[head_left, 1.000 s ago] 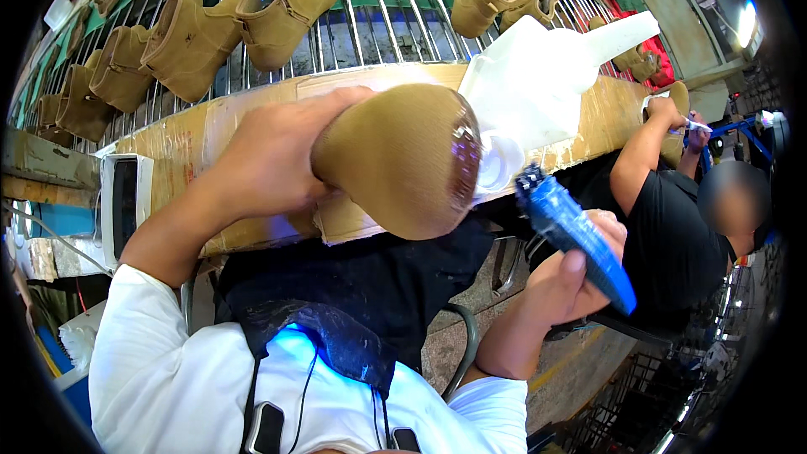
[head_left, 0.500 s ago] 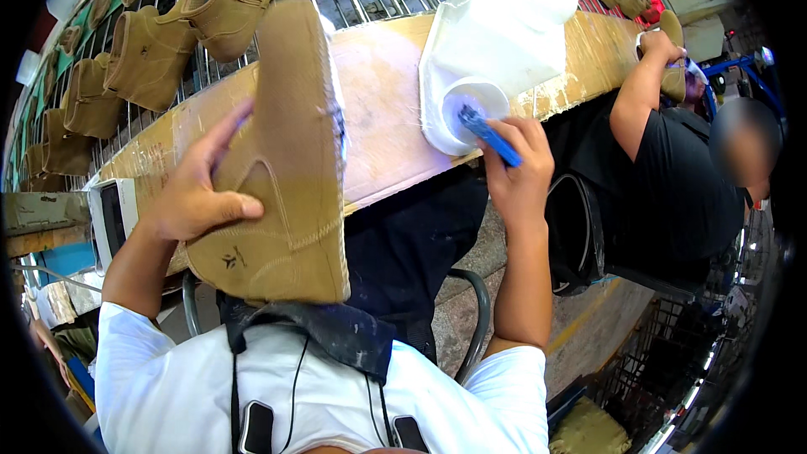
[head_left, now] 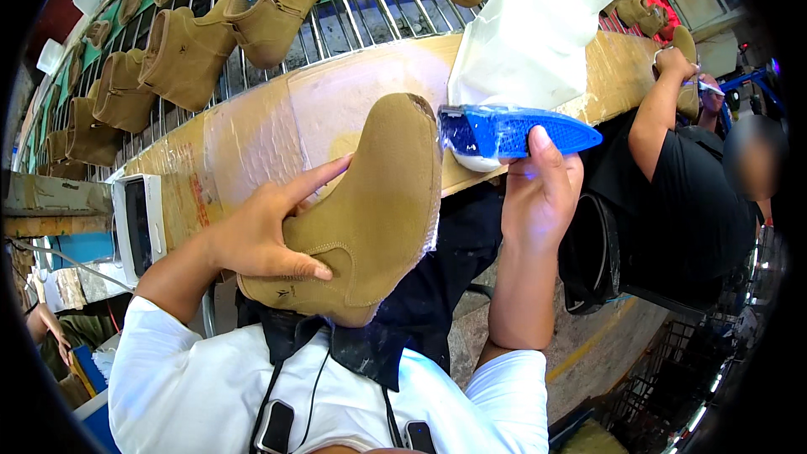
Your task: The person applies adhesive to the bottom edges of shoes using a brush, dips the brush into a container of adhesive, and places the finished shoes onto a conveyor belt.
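Above the near edge of the cardboard-topped bench [head_left: 252, 126], left hand [head_left: 269, 231] clasped a tan boot [head_left: 378, 193], toe up; right hand [head_left: 546, 185] gripped a blue brush [head_left: 487, 130] at its toe edge. Likely edge-brushing; next stroke called for a steady boot.

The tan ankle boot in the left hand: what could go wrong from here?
1. The blue brush has its tip at the bottom edge of the tan ankle boot, near the toe; a slip might mark the upper.
2. Only the left hand grips the boot, so it could twist under pressure.
3. The white plastic container stands just beyond the right hand; a wide stroke might bump it.
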